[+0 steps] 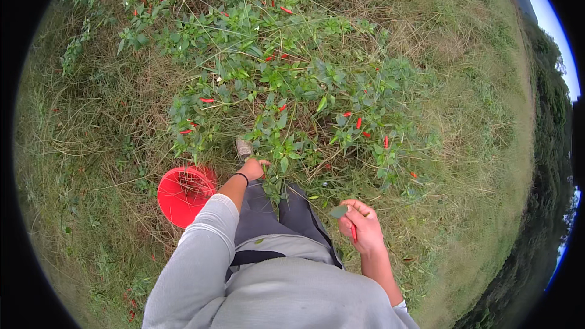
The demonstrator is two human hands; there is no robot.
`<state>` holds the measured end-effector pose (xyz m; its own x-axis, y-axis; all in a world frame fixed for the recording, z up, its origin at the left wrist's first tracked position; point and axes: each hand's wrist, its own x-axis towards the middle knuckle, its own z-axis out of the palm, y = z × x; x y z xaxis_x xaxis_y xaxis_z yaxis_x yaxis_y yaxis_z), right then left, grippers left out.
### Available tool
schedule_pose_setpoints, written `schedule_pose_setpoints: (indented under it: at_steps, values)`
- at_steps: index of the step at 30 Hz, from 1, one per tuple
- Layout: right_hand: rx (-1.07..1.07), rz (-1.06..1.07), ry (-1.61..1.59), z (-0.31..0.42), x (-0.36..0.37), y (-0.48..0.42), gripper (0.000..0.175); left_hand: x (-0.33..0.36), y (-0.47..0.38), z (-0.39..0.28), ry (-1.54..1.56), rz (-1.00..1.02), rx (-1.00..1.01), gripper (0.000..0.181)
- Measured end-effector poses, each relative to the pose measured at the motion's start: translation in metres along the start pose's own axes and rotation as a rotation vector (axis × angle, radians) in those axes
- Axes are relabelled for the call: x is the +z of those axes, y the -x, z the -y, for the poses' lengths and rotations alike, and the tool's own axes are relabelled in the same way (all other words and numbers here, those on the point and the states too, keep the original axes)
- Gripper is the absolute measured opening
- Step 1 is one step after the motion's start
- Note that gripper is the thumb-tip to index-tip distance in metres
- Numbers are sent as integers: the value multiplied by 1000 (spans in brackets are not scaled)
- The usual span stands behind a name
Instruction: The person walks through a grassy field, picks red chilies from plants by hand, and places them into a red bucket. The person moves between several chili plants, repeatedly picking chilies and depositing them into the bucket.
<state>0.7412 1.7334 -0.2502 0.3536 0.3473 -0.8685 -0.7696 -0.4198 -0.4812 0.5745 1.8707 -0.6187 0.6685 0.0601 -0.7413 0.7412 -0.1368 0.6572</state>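
Observation:
My right hand (363,226) is closed around a red chili pepper (353,233), with a green leaf (338,211) sticking out by the thumb. It is held out at the right of my body, over the grass. In front of my legs, my left hand (253,169) reaches into the lower edge of a chili plant (279,146). Leaves partly cover its fingers, so what they grip is unclear. Ripe red chilies hang among the leaves, among them one chili (358,123) on the right and another (207,100) on the left.
A red plastic bucket (171,198) stands tilted in the grass left of my legs, with red chilies and dry stalks inside. My shoe (244,147) shows beside the plant. Dry grass (457,114) surrounds the plants. Dark trees (548,123) line the right rim.

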Motion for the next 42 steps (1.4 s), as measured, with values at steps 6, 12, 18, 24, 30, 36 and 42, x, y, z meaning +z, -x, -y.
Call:
schedule_pose_setpoints:
  at_steps: [6,12,18,24,30,36,42]
  values:
    - [-90,-21,-299,-1,15,-17,15,-11,8,-25,215,3,-60,34]
    - [-227,-48,-358,-10,-5,-9,17,-28,34,-99,814,229,-172,17]
    - [-218,-14,-435,-21,-18,-12,17,-47,70,-110,1066,149,-11,10]
    - [-256,90,-483,-27,-13,-20,13,-48,84,-118,1391,221,64,9]
    - [-283,45,-482,-21,0,-23,10,-54,112,-153,1418,-204,267,9]
    - [-270,-8,-387,-32,2,-41,10,-65,137,-172,856,-628,536,14]
    - [-290,-46,47,-30,26,-42,15,-66,185,-200,1525,87,323,24]
